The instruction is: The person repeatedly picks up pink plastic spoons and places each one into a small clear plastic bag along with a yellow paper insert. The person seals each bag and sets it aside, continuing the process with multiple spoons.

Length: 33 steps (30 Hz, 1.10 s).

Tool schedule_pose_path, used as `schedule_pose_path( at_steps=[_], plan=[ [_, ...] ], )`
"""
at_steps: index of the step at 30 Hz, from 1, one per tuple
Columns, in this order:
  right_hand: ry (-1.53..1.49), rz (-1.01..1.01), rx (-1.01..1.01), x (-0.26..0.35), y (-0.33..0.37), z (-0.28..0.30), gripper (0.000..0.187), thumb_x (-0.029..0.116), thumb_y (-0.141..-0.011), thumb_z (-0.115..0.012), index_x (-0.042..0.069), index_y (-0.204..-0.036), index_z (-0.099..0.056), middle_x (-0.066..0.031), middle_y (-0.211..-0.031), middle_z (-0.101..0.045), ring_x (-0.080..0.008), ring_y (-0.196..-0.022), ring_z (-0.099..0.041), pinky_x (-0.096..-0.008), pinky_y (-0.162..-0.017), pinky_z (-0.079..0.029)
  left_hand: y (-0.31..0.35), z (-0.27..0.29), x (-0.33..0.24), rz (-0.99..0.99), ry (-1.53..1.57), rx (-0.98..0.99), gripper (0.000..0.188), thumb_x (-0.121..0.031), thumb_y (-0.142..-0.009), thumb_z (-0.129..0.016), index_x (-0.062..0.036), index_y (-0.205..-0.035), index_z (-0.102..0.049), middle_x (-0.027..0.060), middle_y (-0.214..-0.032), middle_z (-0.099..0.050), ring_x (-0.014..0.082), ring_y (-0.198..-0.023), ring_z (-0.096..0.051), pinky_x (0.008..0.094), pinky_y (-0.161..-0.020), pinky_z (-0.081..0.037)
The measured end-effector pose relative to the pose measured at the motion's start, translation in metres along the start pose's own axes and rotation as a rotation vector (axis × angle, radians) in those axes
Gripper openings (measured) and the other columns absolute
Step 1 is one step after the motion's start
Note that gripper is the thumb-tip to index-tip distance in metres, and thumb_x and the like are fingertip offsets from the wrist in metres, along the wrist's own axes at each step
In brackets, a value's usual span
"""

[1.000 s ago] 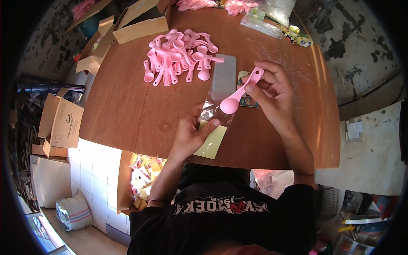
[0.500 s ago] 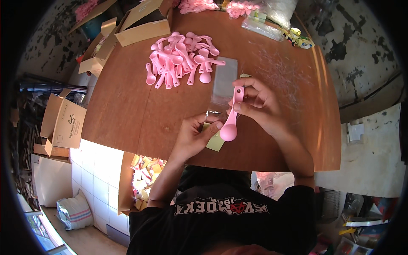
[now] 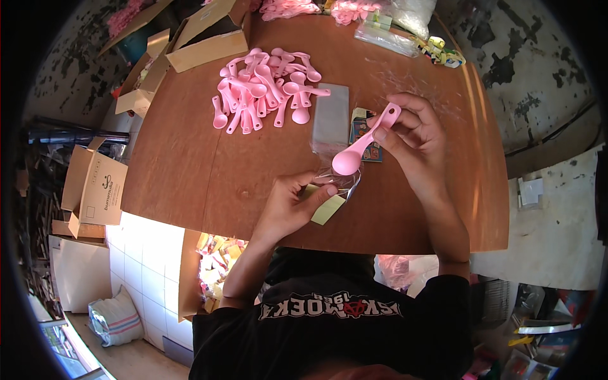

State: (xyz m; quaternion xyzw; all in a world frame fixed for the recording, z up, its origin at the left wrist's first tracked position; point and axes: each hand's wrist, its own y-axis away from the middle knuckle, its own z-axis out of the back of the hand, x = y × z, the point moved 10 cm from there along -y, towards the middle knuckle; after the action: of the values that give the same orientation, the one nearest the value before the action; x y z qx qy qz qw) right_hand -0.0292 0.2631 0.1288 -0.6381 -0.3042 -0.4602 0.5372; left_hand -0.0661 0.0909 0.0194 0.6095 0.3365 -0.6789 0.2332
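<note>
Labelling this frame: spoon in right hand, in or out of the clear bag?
Mostly out: the spoon has its handle in the right hand, outside the bag. Cannot tell whether its bowl dips inside.

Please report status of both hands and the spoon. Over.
Right hand holds spoon by handle. Left hand holds clear bag and yellow paper. Spoon's bowl near bag; nothing seen between.

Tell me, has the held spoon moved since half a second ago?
Yes: the spoon, in the right hand, has moved up the picture, away from the table's near edge.
</note>
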Motion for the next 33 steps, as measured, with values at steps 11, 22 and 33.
schedule_pose_path(
  at_steps=[11,22,33],
  plan=[
    [-0.001,0.001,0.040,0.000,0.002,-0.003,0.041,-0.001,-0.087,-0.070,-0.001,-0.123,-0.051,-0.0118,-0.102,-0.068,-0.0167,-0.099,-0.066,-0.0290,-0.085,-0.054,0.001,-0.003,-0.010,-0.014,-0.021,0.032,0.015,-0.009,-0.091,-0.070,0.0016,-0.101,-0.071,0.0070,-0.090,-0.074,0.0054,-0.083,-0.063,0.0236,-0.075,-0.050],
    [0.014,0.056,0.041,0.001,0.005,-0.003,0.040,0.001,-0.087,-0.071,-0.001,-0.122,-0.052,-0.0111,-0.100,-0.070,-0.0134,-0.095,-0.066,-0.0263,-0.082,-0.053,0.001,0.002,-0.001,0.016,-0.028,-0.017,0.015,-0.009,-0.092,-0.069,0.0019,-0.102,-0.071,0.0040,-0.086,-0.073,0.0039,-0.080,-0.060,0.0233,-0.072,-0.050],
    [-0.008,0.009,0.123,-0.018,0.010,-0.022,0.038,0.003,-0.088,-0.071,-0.001,-0.121,-0.054,-0.0085,-0.099,-0.069,-0.0105,-0.094,-0.064,-0.0254,-0.081,-0.053,0.000,-0.008,-0.003,-0.038,-0.002,0.075,0.024,-0.008,-0.092,-0.069,0.0021,-0.113,-0.066,0.0035,-0.097,-0.071,0.0061,-0.087,-0.061,0.0228,-0.075,-0.050]
  ],
)
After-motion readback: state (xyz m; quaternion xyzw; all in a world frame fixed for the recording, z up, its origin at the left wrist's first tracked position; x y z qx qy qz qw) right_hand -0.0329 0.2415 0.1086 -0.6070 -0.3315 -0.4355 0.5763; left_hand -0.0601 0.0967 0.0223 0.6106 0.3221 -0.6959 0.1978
